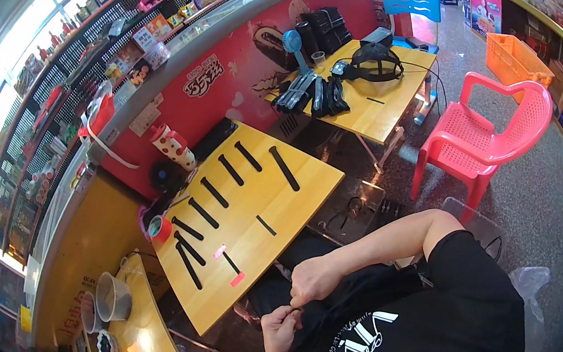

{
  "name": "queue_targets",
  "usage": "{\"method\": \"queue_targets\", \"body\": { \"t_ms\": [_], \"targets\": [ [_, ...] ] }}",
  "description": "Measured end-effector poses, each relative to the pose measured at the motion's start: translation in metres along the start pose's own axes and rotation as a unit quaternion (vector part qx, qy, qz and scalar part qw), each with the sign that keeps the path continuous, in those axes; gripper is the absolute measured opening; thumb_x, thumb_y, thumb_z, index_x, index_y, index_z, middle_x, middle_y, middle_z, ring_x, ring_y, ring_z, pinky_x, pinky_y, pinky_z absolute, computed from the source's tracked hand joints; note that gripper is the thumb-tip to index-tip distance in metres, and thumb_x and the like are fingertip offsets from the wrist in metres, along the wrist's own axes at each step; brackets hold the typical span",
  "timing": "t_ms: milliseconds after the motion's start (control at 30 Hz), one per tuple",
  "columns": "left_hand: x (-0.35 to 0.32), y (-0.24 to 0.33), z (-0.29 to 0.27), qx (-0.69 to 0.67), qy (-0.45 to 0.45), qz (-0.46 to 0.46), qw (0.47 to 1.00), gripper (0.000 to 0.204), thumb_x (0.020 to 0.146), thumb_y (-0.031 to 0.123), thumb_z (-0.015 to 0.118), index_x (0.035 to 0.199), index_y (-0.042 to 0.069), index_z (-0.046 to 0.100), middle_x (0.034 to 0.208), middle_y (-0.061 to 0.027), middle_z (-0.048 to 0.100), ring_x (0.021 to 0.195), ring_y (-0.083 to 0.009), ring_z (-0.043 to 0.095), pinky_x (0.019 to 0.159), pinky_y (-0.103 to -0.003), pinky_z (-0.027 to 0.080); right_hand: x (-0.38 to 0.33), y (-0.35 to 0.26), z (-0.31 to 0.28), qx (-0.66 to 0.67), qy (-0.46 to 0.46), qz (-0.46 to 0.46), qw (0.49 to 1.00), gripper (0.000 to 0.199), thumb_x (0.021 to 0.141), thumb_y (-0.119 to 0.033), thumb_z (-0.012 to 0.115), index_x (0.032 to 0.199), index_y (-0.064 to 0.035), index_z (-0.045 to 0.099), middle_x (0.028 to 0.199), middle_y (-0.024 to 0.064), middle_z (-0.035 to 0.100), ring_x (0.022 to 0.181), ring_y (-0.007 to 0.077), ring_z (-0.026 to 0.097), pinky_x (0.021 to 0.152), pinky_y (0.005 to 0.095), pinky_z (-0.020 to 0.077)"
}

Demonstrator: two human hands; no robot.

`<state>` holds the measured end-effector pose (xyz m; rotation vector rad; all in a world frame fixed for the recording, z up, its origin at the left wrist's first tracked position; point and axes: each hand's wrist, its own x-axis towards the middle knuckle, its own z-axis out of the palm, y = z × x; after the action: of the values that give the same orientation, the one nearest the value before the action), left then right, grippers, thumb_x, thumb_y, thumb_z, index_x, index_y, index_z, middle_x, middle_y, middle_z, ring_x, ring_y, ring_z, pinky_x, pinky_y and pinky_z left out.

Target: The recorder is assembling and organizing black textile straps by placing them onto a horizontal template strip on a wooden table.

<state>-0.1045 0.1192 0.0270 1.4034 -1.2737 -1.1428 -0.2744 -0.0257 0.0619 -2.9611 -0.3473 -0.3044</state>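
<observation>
My left hand and my right hand meet in front of my black shirt, just off the near edge of the yellow table. Both have their fingers curled in tightly, the left one in a pinch. Whatever lies between them, if anything, is too small or hidden to make out. On the table, several long black strips, each with a wider end, lie in a slanting row. One strip rests apart at the right. Two pink pieces of tape stick to the tabletop beside a thin dark slot.
A roll of tape and a spotted tumbler stand at the table's far left. A second yellow table holds a headset, black gear and a blue fan. A red plastic chair stands right. Plastic tubs sit left.
</observation>
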Motion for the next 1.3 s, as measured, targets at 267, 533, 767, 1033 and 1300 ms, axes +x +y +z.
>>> {"method": "queue_targets", "body": {
  "t_ms": [267,533,767,1033,1300],
  "targets": [
    [0.000,0.001,0.008,-0.050,0.053,-0.020,0.997,0.012,0.088,-0.001,0.059,0.079,-0.002,0.067,0.061,0.0016,0.058,0.053,-0.0056,0.049,0.049,-0.020,0.037,-0.007,-0.015,0.005,-0.200,0.088,-0.037,0.975,0.015,0.078,-0.017,0.058,0.079,-0.0025,0.057,0.069,0.0092,0.061,0.062,0.0246,0.065,0.046,0.0344,0.0487],
    [0.010,0.000,0.012,0.189,0.074,0.114,0.972,0.013,0.084,-0.006,0.053,0.081,-0.004,0.065,0.059,-0.0054,0.059,0.053,-0.0111,0.056,0.050,-0.026,0.044,-0.001,-0.010,-0.001,-0.097,-0.021,0.018,0.995,0.012,0.078,-0.013,0.058,0.077,-0.0012,0.059,0.072,0.0159,0.064,0.068,0.0326,0.067,0.054,0.0407,0.0531],
    [0.012,-0.014,0.026,0.186,0.129,0.061,0.972,0.017,0.089,-0.004,0.050,0.088,-0.003,0.067,0.066,-0.0077,0.065,0.054,-0.0163,0.060,0.051,-0.028,0.046,-0.002,-0.012,0.023,-0.054,0.027,0.130,0.990,0.014,0.080,-0.016,0.059,0.077,-0.0024,0.060,0.069,0.0154,0.064,0.068,0.0328,0.067,0.056,0.0414,0.0522],
    [0.003,-0.011,0.003,-0.393,-0.023,-0.110,0.913,0.028,0.099,0.013,0.051,0.116,-0.006,0.061,0.100,-0.0154,0.068,0.079,-0.0240,0.065,0.073,-0.036,0.056,-0.010,-0.019,0.015,0.041,0.100,0.212,0.971,0.023,0.082,-0.026,0.062,0.073,-0.0056,0.063,0.072,0.0157,0.065,0.070,0.0360,0.065,0.059,0.0458,0.0498],
    [-0.001,0.008,0.003,-0.364,-0.043,-0.091,0.926,0.023,0.089,0.002,0.062,0.111,-0.006,0.065,0.100,-0.0137,0.067,0.086,-0.0227,0.064,0.080,-0.034,0.055,-0.015,-0.022,0.006,0.054,0.214,0.070,0.973,0.022,0.081,-0.022,0.067,0.073,-0.0066,0.053,0.066,0.0099,0.055,0.061,0.0334,0.060,0.050,0.0416,0.0455]
  ]
}}
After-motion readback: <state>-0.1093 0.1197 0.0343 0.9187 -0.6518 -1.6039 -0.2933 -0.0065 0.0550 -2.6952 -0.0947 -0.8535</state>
